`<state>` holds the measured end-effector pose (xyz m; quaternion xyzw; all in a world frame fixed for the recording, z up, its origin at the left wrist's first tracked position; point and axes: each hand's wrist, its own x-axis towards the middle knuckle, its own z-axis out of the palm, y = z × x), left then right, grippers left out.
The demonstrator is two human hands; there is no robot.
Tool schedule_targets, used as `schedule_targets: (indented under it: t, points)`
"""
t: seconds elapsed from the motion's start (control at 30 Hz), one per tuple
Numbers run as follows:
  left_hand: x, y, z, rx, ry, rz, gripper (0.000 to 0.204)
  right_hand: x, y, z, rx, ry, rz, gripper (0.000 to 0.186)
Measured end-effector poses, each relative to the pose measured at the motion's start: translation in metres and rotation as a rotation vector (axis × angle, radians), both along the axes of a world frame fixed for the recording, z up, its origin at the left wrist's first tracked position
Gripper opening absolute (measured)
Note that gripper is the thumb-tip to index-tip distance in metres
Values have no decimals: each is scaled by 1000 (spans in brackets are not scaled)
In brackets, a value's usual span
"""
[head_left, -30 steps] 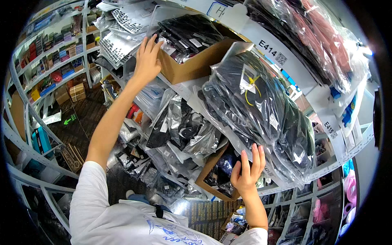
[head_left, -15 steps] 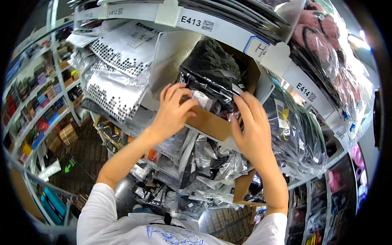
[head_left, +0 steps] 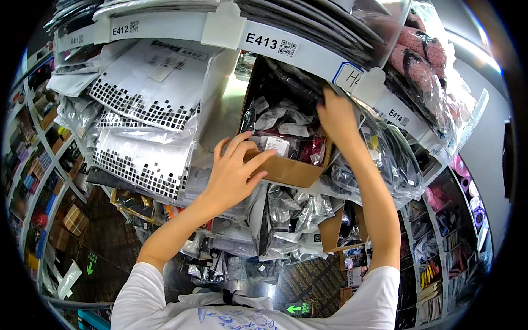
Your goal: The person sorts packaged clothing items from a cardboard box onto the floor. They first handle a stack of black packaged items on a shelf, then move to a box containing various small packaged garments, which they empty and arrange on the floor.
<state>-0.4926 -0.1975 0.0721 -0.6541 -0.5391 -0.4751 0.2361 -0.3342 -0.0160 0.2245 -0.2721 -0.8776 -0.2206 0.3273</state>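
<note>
Brown box (head_left: 289,172) w/ L hand (head_left: 234,169) spread at front, R hand (head_left: 339,120) by blk pkgs (head_left: 295,80) inside, can't tell grip.

The left hand (head_left: 235,171) is at the near left corner of the cardboard box (head_left: 291,171), its back upward, fingers spread, thumb apart, forearm slanting in from the box's near left. The right hand (head_left: 337,116) reaches over the box's right side, forearm leaning inward, fingertips hard to make out.
</note>
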Motion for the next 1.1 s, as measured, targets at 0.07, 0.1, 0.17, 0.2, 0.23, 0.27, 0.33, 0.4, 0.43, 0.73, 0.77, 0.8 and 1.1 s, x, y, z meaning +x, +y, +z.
schedule_targets:
  t: [0.07, 0.1, 0.17, 0.2, 0.23, 0.27, 0.33, 0.4, 0.43, 0.73, 0.77, 0.8, 1.1]
  points:
    - [4, -7, 6, -1, -104, -60, 55, 2, -9, -23, 154, -2, 68, 29]
    - [7, -14, 11, 18, -206, -88, 52, 3, -23, -37, 283, 12, 110, 34]
    - [8, -33, 15, -41, -680, -410, 52, 3, -72, -59, 461, -16, 73, 44]
    - [11, -43, 18, -72, -911, -592, 52, 9, -90, -68, 581, 2, 132, 40]
    - [15, -54, 19, -81, -1120, -652, 54, 13, -118, -79, 584, 39, 152, 33]
    - [20, -67, 16, -95, -1330, -705, 57, 22, -142, -88, 593, 2, 174, 31]
    - [33, -94, 1, -49, -1553, -993, 59, 33, -177, -99, 534, 12, 335, 30]
    - [55, -122, -31, 136, -1359, -1201, 57, 35, -189, -110, 532, 3, 450, 33]
    - [66, -124, -38, 151, -1383, -1189, 56, 37, -192, -113, 480, -19, 482, 35]
    - [82, -102, -85, 73, -1796, -525, 30, 45, -186, -133, 257, -346, 469, 54]
    - [81, -101, -90, 157, -1795, -577, 31, 47, -185, -123, 213, -351, 545, 62]
    - [76, -107, -102, 189, -1735, -473, 29, 46, -188, -115, 132, -348, 628, 65]
    - [36, -247, -171, 92, -1076, 180, 23, 13, -264, -97, 169, -292, 1163, 23]
